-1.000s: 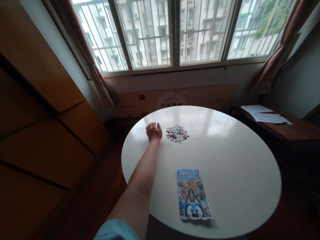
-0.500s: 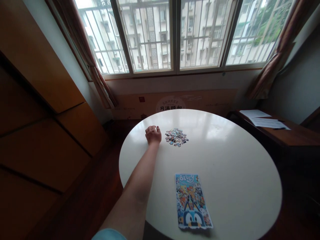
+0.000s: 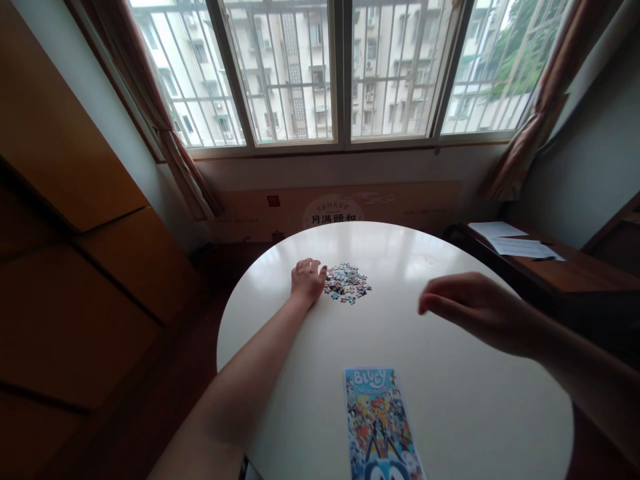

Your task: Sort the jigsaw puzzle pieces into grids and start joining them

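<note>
A small heap of puzzle pieces (image 3: 349,283) lies toward the far side of the round white table (image 3: 280,400). My left hand (image 3: 308,280) rests on the tabletop at the heap's left edge, fingers apart and slightly bent, with no piece visible in it. Over the right part of the table hangs my right hand (image 3: 463,303), blurred, its fingers bent together; whatever it may hold is hidden. Nearer to me lies a colourful Bluey picture sheet (image 3: 379,417), face up, its lower end cut off by the frame.
A brown side table (image 3: 583,272) with white papers (image 3: 520,247) stands at the right. Wooden cabinets (image 3: 100,287) are on the left. Beyond the table, a printed box or panel (image 3: 400,203) is below the barred window. A dark object's corner (image 3: 249,470) shows at the bottom.
My right hand has come into view from the right. My left hand has shifted closer to the heap, now at its edge. The view has tilted and moved slightly.
</note>
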Motion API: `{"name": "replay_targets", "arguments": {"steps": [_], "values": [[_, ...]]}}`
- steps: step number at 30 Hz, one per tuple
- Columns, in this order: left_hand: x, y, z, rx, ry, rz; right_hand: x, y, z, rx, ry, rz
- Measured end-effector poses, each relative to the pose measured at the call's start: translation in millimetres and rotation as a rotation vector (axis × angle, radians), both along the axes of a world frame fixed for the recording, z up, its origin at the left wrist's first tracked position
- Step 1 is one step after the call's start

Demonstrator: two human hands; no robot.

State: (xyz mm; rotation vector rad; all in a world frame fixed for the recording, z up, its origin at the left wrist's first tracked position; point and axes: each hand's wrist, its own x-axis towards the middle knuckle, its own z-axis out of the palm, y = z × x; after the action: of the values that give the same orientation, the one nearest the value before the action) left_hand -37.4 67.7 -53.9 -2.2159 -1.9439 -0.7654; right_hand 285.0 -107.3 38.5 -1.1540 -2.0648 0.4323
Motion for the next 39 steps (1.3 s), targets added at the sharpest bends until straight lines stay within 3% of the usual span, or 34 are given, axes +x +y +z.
{"name": "replay_targets", "arguments": {"steps": [2, 5, 8, 11, 14, 21, 26, 32, 35, 37, 39], "values": [[-1, 8, -1.9, -0.042, 0.013, -0.010, -19, 30, -14.9, -0.046, -0.115, -0.060], [-4, 18, -3.2, -0.106, 0.032, -0.064, -43, 80, -53.0, -0.056, -0.268, -0.092], [-5, 14, -1.3, -0.153, 0.073, -0.229, -53, 117, -88.3, -0.099, -0.288, -0.111], [0, 1, 1.6, -0.247, 0.119, -0.456, -55, 143, -105.0, -0.159, -0.275, -0.093], [11, -10, 2.0, -0.309, 0.157, -0.603, -62, 163, -107.6, -0.167, -0.226, -0.052], [19, -11, -3.1, -0.258, 0.089, -0.549, -85, 168, -110.3, -0.074, -0.049, 0.087], [12, -8, -1.3, -0.237, 0.073, -0.565, -66, 168, -105.3, 0.002, 0.028, 0.056], [-4, 2, -0.2, -0.212, 0.083, -0.462, -56, 158, -87.9, 0.047, -0.043, 0.274], [-5, 0, 1.3, -0.261, 0.126, -0.511, -66, 150, -84.4, 0.079, -0.120, 0.374], [-3, -3, 2.5, -0.293, 0.161, -0.561, -71, 148, -84.9, 0.098, -0.184, 0.379], [0, -6, 3.4, -0.297, 0.166, -0.574, -70, 150, -87.6, 0.076, -0.231, 0.287]]}}
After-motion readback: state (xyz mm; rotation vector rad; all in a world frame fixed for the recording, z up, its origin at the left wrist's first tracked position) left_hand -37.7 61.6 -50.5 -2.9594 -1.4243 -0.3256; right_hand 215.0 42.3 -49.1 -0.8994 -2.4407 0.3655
